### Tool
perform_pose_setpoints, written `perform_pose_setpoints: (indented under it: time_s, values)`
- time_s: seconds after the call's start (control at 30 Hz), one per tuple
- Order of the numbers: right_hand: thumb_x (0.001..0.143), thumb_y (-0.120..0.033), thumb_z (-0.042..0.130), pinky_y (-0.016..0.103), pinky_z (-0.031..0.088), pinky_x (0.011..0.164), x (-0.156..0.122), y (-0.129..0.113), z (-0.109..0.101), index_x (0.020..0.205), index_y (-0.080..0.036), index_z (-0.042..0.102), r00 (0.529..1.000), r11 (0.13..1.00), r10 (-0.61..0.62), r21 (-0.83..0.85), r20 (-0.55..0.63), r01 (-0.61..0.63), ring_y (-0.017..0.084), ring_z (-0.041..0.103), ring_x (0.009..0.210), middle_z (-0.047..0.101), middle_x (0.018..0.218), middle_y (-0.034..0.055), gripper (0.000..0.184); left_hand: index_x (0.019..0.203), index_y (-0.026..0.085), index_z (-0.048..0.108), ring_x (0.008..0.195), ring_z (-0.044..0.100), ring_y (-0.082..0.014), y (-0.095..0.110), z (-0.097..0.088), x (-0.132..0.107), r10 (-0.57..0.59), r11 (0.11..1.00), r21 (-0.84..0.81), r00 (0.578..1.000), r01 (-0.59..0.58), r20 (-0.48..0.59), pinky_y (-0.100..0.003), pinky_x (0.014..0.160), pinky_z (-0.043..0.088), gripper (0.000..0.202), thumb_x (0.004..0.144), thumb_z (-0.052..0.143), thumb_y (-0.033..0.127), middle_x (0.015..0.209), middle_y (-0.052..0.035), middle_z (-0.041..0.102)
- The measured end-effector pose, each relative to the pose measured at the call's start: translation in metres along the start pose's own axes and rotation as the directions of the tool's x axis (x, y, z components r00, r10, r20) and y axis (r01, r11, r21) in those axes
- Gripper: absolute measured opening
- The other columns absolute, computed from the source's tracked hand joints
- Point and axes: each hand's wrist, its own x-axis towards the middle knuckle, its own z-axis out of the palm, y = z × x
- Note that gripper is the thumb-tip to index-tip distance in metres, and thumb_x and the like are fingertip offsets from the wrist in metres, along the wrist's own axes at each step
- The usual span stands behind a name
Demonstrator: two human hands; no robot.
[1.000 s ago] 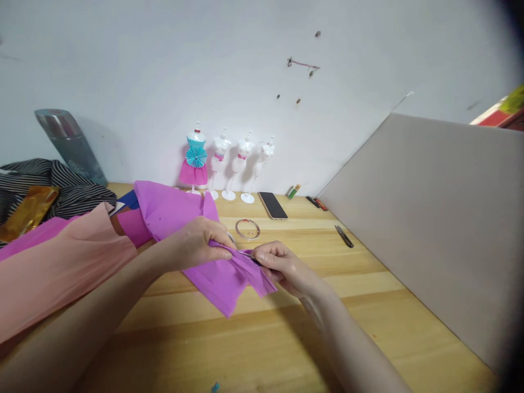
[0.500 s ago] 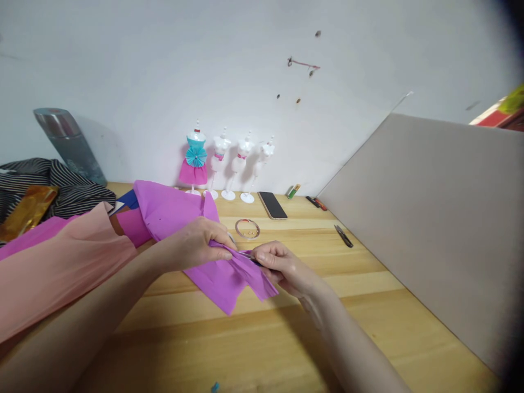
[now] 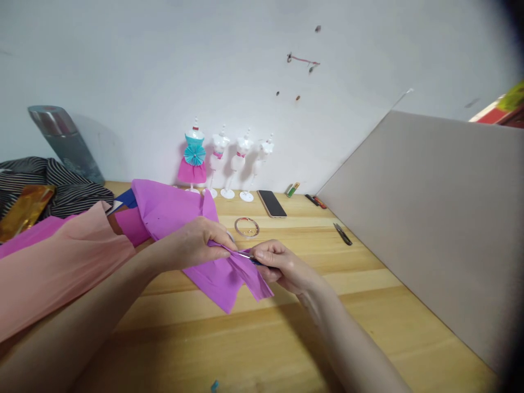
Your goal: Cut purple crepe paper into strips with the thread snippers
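1. Where the pale wall [image 3: 143, 65] meets the wooden counter [image 3: 360, 327] at the far side, four small dress forms [image 3: 193, 155] stand in a row; the leftmost wears a blue top and pink skirt.
2. A plain upright panel [image 3: 429, 191] bounds the counter on the right, slanting outward toward the near side.
3. On the far left are a bottle [image 3: 67, 144], striped fabric [image 3: 77, 183] and a gold packet [image 3: 27, 210]; peach fabric [image 3: 69, 256] spreads nearer.
4. Any print on the small green-and-yellow item [image 3: 293, 189] by the far wall is too small to read; the phone [image 3: 272, 203] to its left has a dark screen.
5. The purple cloth [image 3: 180, 207] lies left of centre and reaches between the hands, one pointed corner toward the near side.
6. The left hand [image 3: 207, 240] has its fingers pinched on a gathered fold of it. The right hand [image 3: 282, 265] has its fingers closed around a thin metal tool [image 3: 248, 255], whose tip meets the cloth beside the left fingers.
7. Wood grain shows between the right forearm and the panel, and along the near side, where a blue scrap [image 3: 215, 386] lies. Dark snips [image 3: 342, 234] rest near the panel; a clear ring [image 3: 246, 219] sits just beyond the hands.
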Motion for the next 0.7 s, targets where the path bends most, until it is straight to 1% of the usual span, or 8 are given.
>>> perform_pose_setpoints:
  time_s: [0.17, 0.27, 0.43, 0.57, 0.7]
  values:
    - [0.077, -0.05, 0.068, 0.023, 0.005, 0.041, -0.0005, 0.0003, 0.0014, 0.049, -0.016, 0.041, 1.0, 1.0, 0.0, -0.002, -0.01, 0.0, 0.002, 0.014, 0.039, 0.028, 0.043, -0.0093, 0.051, 0.089, 0.015, 0.077, 0.062, 0.058, -0.0086, -0.0005, 0.0, 0.0002, 0.017, 1.0, 0.005, 1.0, -0.017, -0.011, -0.017, 0.059, 0.041, 0.021, 0.08, 0.059, 0.009, 0.071, -0.0007, 0.071]
    - [0.077, -0.051, 0.068, 0.023, 0.005, 0.041, -0.0005, 0.0008, 0.0026, 0.049, -0.016, 0.041, 1.0, 1.0, -0.004, -0.012, -0.017, 0.004, 0.002, 0.014, 0.039, 0.028, 0.042, -0.0093, 0.052, 0.089, 0.016, 0.077, 0.065, 0.06, -0.0104, -0.0014, 0.0, 0.0004, 0.031, 1.0, 0.002, 0.999, -0.031, -0.016, -0.018, 0.061, 0.043, 0.021, 0.081, 0.059, 0.01, 0.069, -0.0006, 0.071]
    - [0.076, -0.05, 0.069, 0.023, 0.005, 0.041, 0.0006, 0.0024, 0.0029, 0.05, -0.017, 0.038, 1.0, 1.0, -0.006, -0.006, -0.028, 0.006, 0.002, 0.013, 0.04, 0.027, 0.042, -0.01, 0.052, 0.091, 0.017, 0.077, 0.069, 0.062, -0.0114, -0.0023, 0.0004, 0.0005, 0.027, 1.0, 0.007, 0.999, -0.027, -0.016, -0.019, 0.066, 0.046, 0.021, 0.081, 0.06, 0.012, 0.073, -0.002, 0.073]
    - [0.074, -0.052, 0.07, 0.023, 0.005, 0.041, 0.001, 0.0037, 0.0019, 0.05, -0.018, 0.037, 0.999, 1.0, 0.001, -0.021, -0.039, -0.002, 0.002, 0.012, 0.04, 0.026, 0.043, -0.0103, 0.053, 0.092, 0.017, 0.077, 0.069, 0.063, -0.0115, -0.0036, 0.0008, 0.0005, 0.04, 0.999, 0.009, 0.999, -0.04, -0.025, -0.02, 0.067, 0.047, 0.02, 0.082, 0.06, 0.014, 0.074, -0.0022, 0.074]
    - [0.073, -0.052, 0.07, 0.023, 0.005, 0.041, 0.0012, 0.0039, 0.003, 0.05, -0.018, 0.037, 0.998, 0.999, 0.004, -0.034, -0.06, -0.006, 0.003, 0.013, 0.04, 0.025, 0.043, -0.0106, 0.054, 0.091, 0.017, 0.077, 0.069, 0.064, -0.0112, -0.005, 0.0008, 0.0007, 0.036, 0.999, 0.018, 0.999, -0.035, -0.024, -0.019, 0.066, 0.047, 0.019, 0.082, 0.06, 0.014, 0.078, -0.0027, 0.075]
